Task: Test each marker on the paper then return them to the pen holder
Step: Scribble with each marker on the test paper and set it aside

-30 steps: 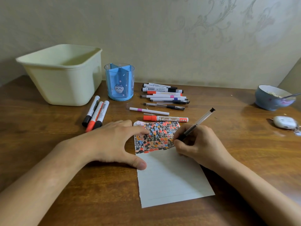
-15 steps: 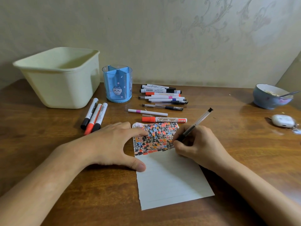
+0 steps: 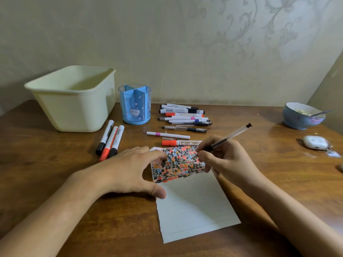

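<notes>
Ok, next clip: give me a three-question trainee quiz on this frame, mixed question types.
1. True or false: the pen holder has markers standing in it.
2. What does the right hand grip? A) orange marker B) clear pen C) spoon
3. Fill in: the left hand presses down the ____.

Key: 1 false, its visible compartments look empty. 2 B, the clear pen, tip on the paper. 3 paper.

A clear black pen slants over the paper, whose top is covered in colored marks. Markers lie beside the empty blue pen holder.
</notes>
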Available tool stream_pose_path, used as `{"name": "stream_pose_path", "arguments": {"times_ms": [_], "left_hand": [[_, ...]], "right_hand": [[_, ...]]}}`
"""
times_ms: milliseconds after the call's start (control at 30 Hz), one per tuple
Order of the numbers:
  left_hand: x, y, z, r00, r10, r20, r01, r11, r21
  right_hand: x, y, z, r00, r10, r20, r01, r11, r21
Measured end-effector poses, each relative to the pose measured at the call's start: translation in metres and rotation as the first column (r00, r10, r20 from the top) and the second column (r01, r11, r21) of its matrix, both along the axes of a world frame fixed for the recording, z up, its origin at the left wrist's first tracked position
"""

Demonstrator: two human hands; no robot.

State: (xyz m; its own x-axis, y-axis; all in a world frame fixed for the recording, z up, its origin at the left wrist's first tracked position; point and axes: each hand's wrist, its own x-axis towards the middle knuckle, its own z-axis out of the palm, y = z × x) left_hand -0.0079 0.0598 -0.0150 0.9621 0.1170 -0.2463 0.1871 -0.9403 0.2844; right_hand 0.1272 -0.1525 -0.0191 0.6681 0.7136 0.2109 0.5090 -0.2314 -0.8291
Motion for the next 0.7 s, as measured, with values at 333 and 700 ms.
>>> {"name": "stream_pose_path", "arguments": {"times_ms": [333,700], "left_hand": [[0.0,0.0,0.003,0.955,0.199,0.221,-0.128,0.945,-0.301],[0.002,0.001,0.003,0.842,0.323,0.431,-0.193,0.928,-0.318]], "right_hand": [[0.0,0.035,0.023,0.984,0.085,-0.156,-0.082,0.996,0.025],[-0.009,0.042,0.0,0.924,0.15,-0.352,-0.076,0.973,0.216]]}}
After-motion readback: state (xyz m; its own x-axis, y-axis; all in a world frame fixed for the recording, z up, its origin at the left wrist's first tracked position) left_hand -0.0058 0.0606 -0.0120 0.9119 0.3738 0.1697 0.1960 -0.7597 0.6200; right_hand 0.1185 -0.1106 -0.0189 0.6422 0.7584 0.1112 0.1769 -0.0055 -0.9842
